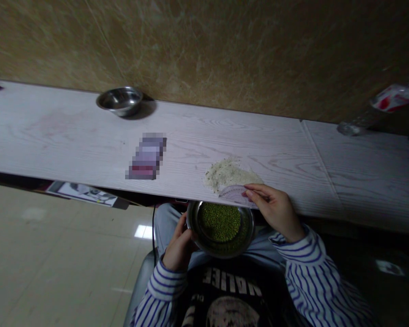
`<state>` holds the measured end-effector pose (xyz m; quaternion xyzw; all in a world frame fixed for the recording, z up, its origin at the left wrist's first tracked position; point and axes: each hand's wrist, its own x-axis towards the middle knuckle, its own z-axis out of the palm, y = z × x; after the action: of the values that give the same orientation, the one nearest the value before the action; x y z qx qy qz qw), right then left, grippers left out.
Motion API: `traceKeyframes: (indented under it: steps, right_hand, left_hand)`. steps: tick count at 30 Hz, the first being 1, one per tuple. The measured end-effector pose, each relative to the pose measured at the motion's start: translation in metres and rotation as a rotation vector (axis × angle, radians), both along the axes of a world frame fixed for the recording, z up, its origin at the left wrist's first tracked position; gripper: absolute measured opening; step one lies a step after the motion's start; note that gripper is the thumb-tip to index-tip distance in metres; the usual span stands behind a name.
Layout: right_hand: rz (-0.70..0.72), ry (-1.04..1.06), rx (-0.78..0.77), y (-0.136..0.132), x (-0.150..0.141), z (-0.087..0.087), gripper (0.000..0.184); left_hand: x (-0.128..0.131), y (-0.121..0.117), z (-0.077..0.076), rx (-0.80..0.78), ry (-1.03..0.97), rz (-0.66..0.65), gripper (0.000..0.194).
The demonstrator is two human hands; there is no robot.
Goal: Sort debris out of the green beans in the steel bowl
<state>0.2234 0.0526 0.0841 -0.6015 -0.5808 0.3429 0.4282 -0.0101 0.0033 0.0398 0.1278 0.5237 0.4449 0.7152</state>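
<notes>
A metal bowl [248, 236] with green mung beans [221, 221] in it is above my lap, just under the table's front edge. My left hand [181, 245] grips its left rim, thumb on top. Between the thumb and fingers of my right hand [274, 206] is a clear plastic protractor [233, 194], held flat near the table edge. Against its far side lies a spread heap of pale grains [230, 172] with darker bits in it. The heap's near part is partly covered by the protractor.
A second metal bowl [121, 102] stands by the wall. A blurred-out phone-like object [146, 156] lies left of the heap. On the right, a clear bottle with a red and white label [391, 99] stands on the light wooden table [191, 136].
</notes>
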Motion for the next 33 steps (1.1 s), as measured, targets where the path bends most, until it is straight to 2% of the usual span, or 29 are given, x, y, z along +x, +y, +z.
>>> traceKeyframes:
  steps: [9, 20, 27, 33]
  right_hand:
    - [-0.054, 0.004, 0.009, 0.001, 0.011, 0.003, 0.034]
    - [0.002, 0.01, 0.013, 0.005, 0.002, 0.001, 0.031]
    - [0.024, 0.015, -0.011, 0.003, 0.002, 0.002, 0.028]
    - [0.06, 0.019, -0.023, 0.0, -0.001, 0.001, 0.028]
  left_hand:
    - [-0.001, 0.0, -0.003, -0.013, -0.008, 0.002, 0.074]
    - [-0.003, -0.001, -0.002, -0.005, 0.024, 0.005, 0.068]
    - [-0.003, -0.001, 0.0, 0.006, 0.004, -0.008, 0.074]
    - [-0.004, -0.002, -0.004, 0.011, 0.014, 0.003, 0.067]
